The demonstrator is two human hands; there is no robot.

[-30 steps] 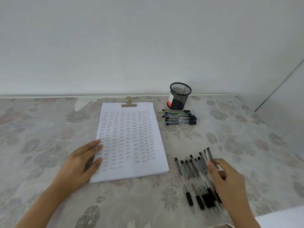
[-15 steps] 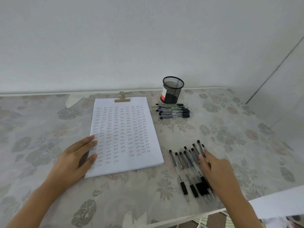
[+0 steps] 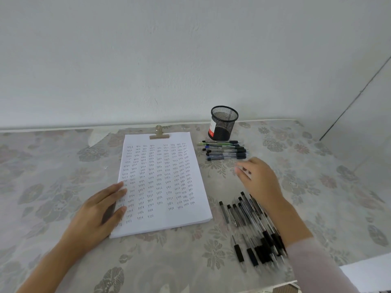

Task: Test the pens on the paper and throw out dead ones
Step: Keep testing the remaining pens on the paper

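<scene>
Pens (image 3: 249, 223) lie fanned in a pile at the front of the table (image 3: 53, 176), right of the paper (image 3: 163, 178); a second row of pens (image 3: 226, 150) lies before the mesh cup (image 3: 223, 123). Right hand (image 3: 257, 179) hovers between both groups, too blurred to tell its grip. Left hand (image 3: 99, 210) rests flat, fingers straight, on the paper's left edge

Soft, even light filled the scene. A faint shadow lay under the left hand (image 3: 95, 214) at the left edge of the paper (image 3: 179, 217). Right of the paper, the right hand (image 3: 260, 180) was blurred.
</scene>
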